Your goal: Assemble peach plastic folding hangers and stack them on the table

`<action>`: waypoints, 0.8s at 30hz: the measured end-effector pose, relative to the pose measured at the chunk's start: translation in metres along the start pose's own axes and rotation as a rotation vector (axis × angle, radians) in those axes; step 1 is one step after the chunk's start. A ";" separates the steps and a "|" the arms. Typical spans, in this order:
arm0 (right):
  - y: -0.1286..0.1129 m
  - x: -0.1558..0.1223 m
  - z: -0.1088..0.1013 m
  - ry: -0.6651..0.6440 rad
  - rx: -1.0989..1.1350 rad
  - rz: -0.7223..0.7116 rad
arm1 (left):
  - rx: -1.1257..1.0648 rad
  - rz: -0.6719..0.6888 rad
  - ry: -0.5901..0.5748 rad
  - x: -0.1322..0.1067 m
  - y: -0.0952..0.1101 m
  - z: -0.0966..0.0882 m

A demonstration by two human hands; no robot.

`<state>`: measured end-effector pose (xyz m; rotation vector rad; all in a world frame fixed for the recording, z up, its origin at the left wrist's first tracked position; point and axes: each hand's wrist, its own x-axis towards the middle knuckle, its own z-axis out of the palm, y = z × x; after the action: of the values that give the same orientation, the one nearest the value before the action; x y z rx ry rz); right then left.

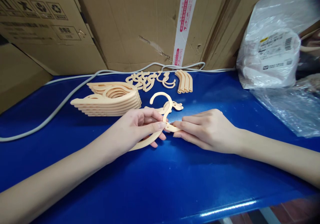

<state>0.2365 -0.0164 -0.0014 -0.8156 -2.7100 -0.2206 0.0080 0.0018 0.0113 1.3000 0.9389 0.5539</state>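
Note:
My left hand (140,125) is closed on a peach plastic hanger arm (146,143) whose round hook (162,100) stands up above my fingers. My right hand (205,129) pinches a second short peach piece (173,127) and presses it against the hook's base, fingertip to fingertip with the left hand. Both hands rest low on the blue table (160,177). A loose hook piece (175,105) lies just behind them.
A stack of finished peach hangers (107,99) lies to the back left. Loose hooks (147,79) and curved arm pieces (184,81) lie at the back. A grey cable (62,100) crosses the table. Cardboard boxes (140,24) line the back, plastic bags (272,54) sit right.

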 end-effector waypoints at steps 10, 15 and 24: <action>-0.002 -0.001 -0.002 -0.039 0.058 0.044 | -0.008 -0.043 0.008 0.001 0.001 0.001; -0.002 0.000 -0.005 -0.053 0.083 0.048 | 0.004 -0.079 0.028 -0.002 0.002 0.001; 0.004 0.001 -0.007 0.056 0.014 -0.064 | 0.069 -0.073 -0.015 -0.002 0.000 0.001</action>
<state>0.2399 -0.0140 0.0054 -0.7087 -2.6846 -0.2343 0.0076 -0.0002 0.0120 1.3244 0.9965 0.4581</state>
